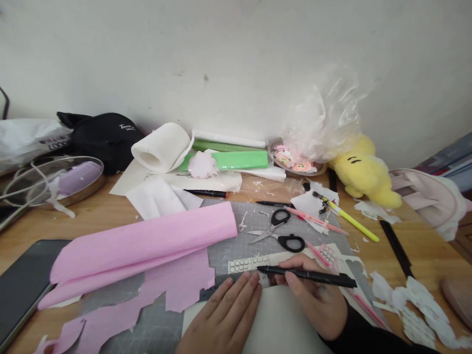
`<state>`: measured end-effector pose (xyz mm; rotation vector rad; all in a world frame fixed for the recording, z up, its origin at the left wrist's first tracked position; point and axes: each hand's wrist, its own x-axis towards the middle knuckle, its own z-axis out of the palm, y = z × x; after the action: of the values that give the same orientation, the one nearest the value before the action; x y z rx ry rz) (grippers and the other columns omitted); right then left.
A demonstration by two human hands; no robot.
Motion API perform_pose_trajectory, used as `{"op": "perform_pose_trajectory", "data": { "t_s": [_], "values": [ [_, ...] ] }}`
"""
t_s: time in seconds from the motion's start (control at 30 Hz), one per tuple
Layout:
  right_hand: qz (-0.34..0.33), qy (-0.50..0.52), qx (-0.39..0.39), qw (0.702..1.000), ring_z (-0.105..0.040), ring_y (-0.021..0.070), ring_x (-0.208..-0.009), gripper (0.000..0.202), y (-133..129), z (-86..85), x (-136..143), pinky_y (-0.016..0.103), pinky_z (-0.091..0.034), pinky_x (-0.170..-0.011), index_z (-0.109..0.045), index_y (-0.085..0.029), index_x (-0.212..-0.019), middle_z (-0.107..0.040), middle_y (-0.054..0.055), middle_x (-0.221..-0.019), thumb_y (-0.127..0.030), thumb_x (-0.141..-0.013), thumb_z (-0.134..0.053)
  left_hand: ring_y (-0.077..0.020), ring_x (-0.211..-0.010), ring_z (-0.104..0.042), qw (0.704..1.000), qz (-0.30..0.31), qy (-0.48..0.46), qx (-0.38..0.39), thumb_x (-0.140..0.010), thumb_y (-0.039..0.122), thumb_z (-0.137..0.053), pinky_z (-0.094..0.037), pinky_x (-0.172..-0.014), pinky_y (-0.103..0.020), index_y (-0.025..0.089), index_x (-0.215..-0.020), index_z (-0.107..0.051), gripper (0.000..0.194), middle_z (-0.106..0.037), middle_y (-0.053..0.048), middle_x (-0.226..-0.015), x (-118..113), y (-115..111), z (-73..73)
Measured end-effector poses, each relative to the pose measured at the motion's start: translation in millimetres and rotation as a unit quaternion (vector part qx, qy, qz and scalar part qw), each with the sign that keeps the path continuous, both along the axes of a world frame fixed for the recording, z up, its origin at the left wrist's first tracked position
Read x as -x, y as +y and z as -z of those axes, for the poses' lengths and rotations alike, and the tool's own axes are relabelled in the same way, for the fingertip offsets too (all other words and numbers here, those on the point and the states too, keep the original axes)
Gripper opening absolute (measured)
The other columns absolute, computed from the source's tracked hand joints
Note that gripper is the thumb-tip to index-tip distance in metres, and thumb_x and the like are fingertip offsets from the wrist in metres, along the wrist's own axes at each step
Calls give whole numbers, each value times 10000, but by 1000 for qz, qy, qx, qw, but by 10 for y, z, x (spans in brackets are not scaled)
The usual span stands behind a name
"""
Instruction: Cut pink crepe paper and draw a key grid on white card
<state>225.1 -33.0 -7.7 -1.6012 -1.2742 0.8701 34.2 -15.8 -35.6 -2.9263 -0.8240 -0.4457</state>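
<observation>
My right hand (320, 302) grips a black pen (313, 276), its tip on the left beside a paper strip (239, 265) with rows of drawn circles. My left hand (230, 312) lies flat on a sheet of white paper (283, 314), fingers stretched out. Under those fingertips runs a ruler (211, 291) with printed numbers, partly hidden by both hands. Just beyond, black-handled scissors (275, 231) rest with blades apart on the grey cutting mat (254, 216). Left of my hands sits folded pink crepe paper (147, 241) with a cut, jagged piece (188, 285) before it.
At the back are a paper roll (162, 147), green paper (239, 160), a pink flower-shaped item (202, 164) and a clear plastic bag (320, 118). A yellow plush toy (363, 169), yellow pen (354, 222) and paper scraps (416, 305) lie right. A phone (29, 280) lies left.
</observation>
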Motion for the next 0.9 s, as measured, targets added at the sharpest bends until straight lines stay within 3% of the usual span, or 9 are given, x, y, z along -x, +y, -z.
{"op": "perform_pose_trajectory", "data": {
  "t_s": [0.9],
  "values": [
    [-4,-37,-7,999,-610,112,-615,87,3,-28,10,208,-478,-615,-581,-214,-763,-653,-19,-651,-226,-756,-495,-156,-1264,-260,999,11,14,-27,-850,207,-384,-190,-1036,-283,171,-1260,-413,413,-415,17,-1330,12,30,10]
  ]
}}
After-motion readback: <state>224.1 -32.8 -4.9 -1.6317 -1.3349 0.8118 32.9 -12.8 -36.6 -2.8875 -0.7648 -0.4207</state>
